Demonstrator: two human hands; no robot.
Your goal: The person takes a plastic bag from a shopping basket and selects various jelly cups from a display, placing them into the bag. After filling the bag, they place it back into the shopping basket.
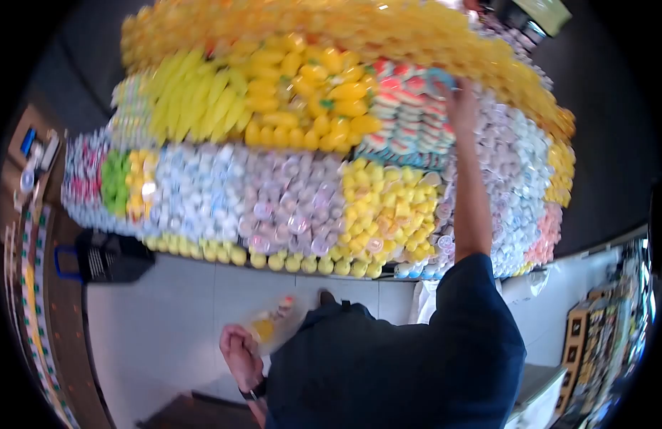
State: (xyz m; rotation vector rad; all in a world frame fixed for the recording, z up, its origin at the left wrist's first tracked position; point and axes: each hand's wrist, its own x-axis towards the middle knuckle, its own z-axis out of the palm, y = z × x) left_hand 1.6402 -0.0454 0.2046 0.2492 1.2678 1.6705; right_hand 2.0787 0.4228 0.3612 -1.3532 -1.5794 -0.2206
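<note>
My right hand (462,104) reaches far over a large display of small packed goods, at the red, white and teal packs (409,107). It is blurred, and a light blue piece (441,79) shows at its fingertips; whether it is gripped is unclear. Down at the left, my left hand (239,347) is closed on the top of a clear plastic bag (272,325), which has yellow and red-and-white items inside. A dark band is on the left wrist. Yellow mango-shaped packs (309,82) lie left of the right hand.
Yellow banana-shaped packs (198,96) and pale cups (291,193) fill other sections of the display. A black basket (113,256) with a blue handle stands at its left front corner. Shelves (588,343) stand at the lower right. Tiled floor (152,322) shows below the display.
</note>
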